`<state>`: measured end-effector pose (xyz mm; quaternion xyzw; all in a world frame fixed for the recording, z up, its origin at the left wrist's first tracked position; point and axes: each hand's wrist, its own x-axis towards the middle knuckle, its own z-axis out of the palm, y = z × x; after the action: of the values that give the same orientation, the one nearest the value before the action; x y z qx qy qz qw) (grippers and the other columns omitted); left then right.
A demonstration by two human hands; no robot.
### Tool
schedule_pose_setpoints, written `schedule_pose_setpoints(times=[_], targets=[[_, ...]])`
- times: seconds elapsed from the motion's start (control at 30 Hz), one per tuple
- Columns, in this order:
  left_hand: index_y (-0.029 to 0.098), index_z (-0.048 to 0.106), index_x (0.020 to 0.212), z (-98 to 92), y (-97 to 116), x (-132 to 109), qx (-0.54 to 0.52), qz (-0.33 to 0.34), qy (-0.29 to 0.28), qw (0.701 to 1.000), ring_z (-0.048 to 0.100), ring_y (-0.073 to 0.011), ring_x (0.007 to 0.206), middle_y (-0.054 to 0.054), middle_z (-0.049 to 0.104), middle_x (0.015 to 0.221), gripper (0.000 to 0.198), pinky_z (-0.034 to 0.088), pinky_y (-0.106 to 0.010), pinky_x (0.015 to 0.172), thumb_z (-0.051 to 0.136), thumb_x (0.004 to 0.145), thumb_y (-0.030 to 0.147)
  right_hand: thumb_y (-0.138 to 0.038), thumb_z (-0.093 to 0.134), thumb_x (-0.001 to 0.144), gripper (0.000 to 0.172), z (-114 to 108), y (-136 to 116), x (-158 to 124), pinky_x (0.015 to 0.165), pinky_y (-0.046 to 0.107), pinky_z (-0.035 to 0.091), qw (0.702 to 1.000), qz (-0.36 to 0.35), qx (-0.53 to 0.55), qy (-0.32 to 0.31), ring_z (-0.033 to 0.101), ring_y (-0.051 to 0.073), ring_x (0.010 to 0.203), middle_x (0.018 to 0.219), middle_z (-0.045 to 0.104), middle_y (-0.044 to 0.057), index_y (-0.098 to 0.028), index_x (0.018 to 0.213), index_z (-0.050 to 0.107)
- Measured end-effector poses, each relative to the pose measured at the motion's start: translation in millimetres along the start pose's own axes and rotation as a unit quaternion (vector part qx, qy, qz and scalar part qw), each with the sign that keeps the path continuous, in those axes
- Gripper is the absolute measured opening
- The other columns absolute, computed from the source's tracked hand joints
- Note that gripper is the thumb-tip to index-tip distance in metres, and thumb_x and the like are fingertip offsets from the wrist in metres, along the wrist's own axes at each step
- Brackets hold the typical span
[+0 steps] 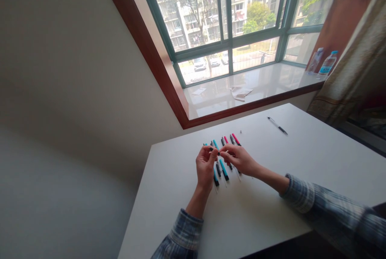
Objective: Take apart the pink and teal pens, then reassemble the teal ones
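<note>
My left hand [206,166] and my right hand [239,159] meet above the white table [271,194], fingertips pinched together on a small pen part [218,153] with a dark tip. Under and behind the hands lie several pens and pen parts [223,169] in blue, red and black, laid out in a row. What exactly each hand grips is too small to make out.
A single assembled pen [277,125] lies apart at the table's far right. Behind the table runs a glossy window sill [271,80] with a folded cloth [240,93] and two bottles [322,62]. A curtain [358,62] hangs at the right.
</note>
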<state>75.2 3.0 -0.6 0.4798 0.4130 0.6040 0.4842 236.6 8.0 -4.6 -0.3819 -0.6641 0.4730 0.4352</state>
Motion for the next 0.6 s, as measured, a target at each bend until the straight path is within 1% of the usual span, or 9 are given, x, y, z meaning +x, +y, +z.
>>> schedule_pose_setpoints(times=[0.07, 0.1, 0.2, 0.27, 0.43, 0.53, 0.6], targets=[[0.018, 0.065, 0.087, 0.1, -0.1, -0.1, -0.003, -0.001, 0.001, 1.0, 0.053, -0.0105, 0.067, 0.0, 0.063, 0.082, 0.032, 0.046, -0.025, 0.068, 0.082, 0.082, 0.044, -0.059, 0.062, 0.095, 0.04, 0.3, -2.9, -0.8, 0.058, 0.027, 0.047, 1.0, 0.004, 0.02, -0.009, 0.061, 0.016, 0.066, 0.082, 0.065, 0.003, -0.018, 0.098, 0.065], [0.018, 0.065, 0.087, 0.1, -0.2, -0.1, -0.009, -0.004, -0.001, 1.0, 0.052, -0.0103, 0.066, 0.0, 0.062, 0.081, 0.031, 0.046, -0.025, 0.068, 0.081, 0.082, 0.044, -0.058, 0.062, 0.095, 0.04, 0.7, -4.1, -1.1, 0.056, 0.026, 0.046, 1.0, 0.006, 0.02, -0.009, 0.06, 0.016, 0.065, 0.082, 0.065, 0.003, -0.019, 0.099, 0.064], [0.018, 0.064, 0.087, 0.3, -1.0, -0.8, -0.036, -0.019, -0.01, 0.999, 0.051, -0.01, 0.067, 0.001, 0.061, 0.082, 0.031, 0.046, -0.025, 0.07, 0.081, 0.083, 0.043, -0.056, 0.061, 0.097, 0.037, 2.2, -6.6, -1.7, 0.052, 0.024, 0.038, 0.999, -0.001, -0.028, 0.016, 0.053, 0.013, 0.058, 0.074, 0.062, 0.001, -0.019, 0.098, 0.063], [0.018, 0.064, 0.088, 0.5, -1.7, -1.5, -0.044, -0.028, -0.015, 0.999, 0.051, -0.01, 0.068, 0.001, 0.061, 0.083, 0.031, 0.046, -0.025, 0.071, 0.082, 0.082, 0.043, -0.054, 0.061, 0.096, 0.035, 3.1, -7.7, -2.0, 0.052, 0.025, 0.036, 0.998, -0.01, -0.052, 0.035, 0.05, 0.013, 0.057, 0.071, 0.06, 0.0, -0.019, 0.096, 0.063], [0.018, 0.065, 0.089, 0.8, -3.0, -1.3, -0.028, -0.045, -0.026, 0.998, 0.053, -0.0108, 0.069, 0.001, 0.061, 0.081, 0.035, 0.047, -0.025, 0.069, 0.083, 0.08, 0.046, -0.048, 0.066, 0.092, 0.029, 4.1, -8.5, -3.8, 0.049, 0.023, 0.034, 0.999, 0.005, -0.022, 0.026, 0.049, 0.012, 0.054, 0.068, 0.055, -0.003, -0.02, 0.091, 0.057], [0.018, 0.064, 0.088, -0.3, -1.3, 1.1, -0.037, -0.039, -0.002, 0.999, 0.051, -0.0088, 0.065, 0.002, 0.06, 0.08, 0.035, 0.046, -0.023, 0.067, 0.083, 0.079, 0.045, -0.04, 0.067, 0.091, 0.023, 3.9, -6.3, -5.0, 0.049, 0.023, 0.032, 0.999, 0.009, -0.019, 0.038, 0.046, 0.011, 0.053, 0.066, 0.051, -0.005, -0.021, 0.09, 0.055], [0.018, 0.064, 0.088, -1.5, 1.5, 2.9, -0.052, -0.036, 0.016, 0.998, 0.05, -0.0075, 0.063, 0.003, 0.059, 0.08, 0.034, 0.046, -0.022, 0.066, 0.084, 0.079, 0.044, -0.038, 0.067, 0.091, 0.021, 3.0, -4.6, -5.3, 0.05, 0.023, 0.034, 0.999, 0.005, -0.023, 0.043, 0.047, 0.011, 0.055, 0.07, 0.053, -0.004, -0.022, 0.09, 0.054]])
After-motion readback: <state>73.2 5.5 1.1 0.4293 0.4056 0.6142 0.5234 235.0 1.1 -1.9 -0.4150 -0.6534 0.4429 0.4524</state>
